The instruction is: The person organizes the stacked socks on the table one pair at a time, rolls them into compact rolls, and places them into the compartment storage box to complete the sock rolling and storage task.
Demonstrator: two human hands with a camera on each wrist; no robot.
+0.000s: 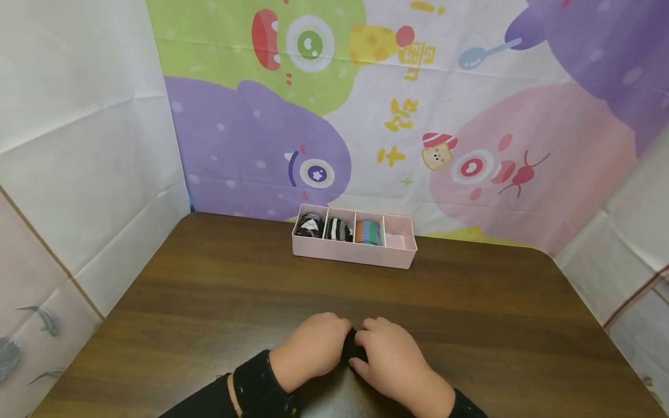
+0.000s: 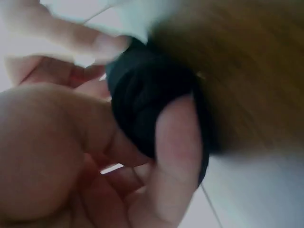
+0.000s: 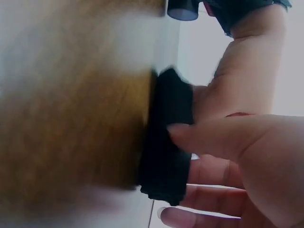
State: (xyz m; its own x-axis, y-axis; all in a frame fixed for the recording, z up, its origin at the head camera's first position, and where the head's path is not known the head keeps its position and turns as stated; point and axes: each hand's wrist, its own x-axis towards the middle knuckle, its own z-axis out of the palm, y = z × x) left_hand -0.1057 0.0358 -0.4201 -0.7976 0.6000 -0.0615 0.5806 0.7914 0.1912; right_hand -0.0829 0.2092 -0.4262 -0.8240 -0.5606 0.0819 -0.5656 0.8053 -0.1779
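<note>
Near the front of the brown table [image 1: 209,284], both hands hold a black sock [image 1: 352,348] folded into a compact roll. My left hand [image 1: 320,343] grips one end of it; in the left wrist view a finger [image 2: 178,137] curls over the dark fabric. At the other end my right hand [image 1: 394,357] pinches it, with the thumb [image 3: 190,135] on the near face and the fingers behind in the right wrist view. The roll stands right at the tabletop. From the head, the hands hide much of it.
Against the back curtain stands a pink divided box [image 1: 352,253]. Its compartments hold a black-and-white patterned sock [image 1: 310,225], a striped black-and-white sock [image 1: 338,230] and a multicoloured sock [image 1: 368,232]; the rightmost shows its bare pink floor. Pale cloth hangs at both sides.
</note>
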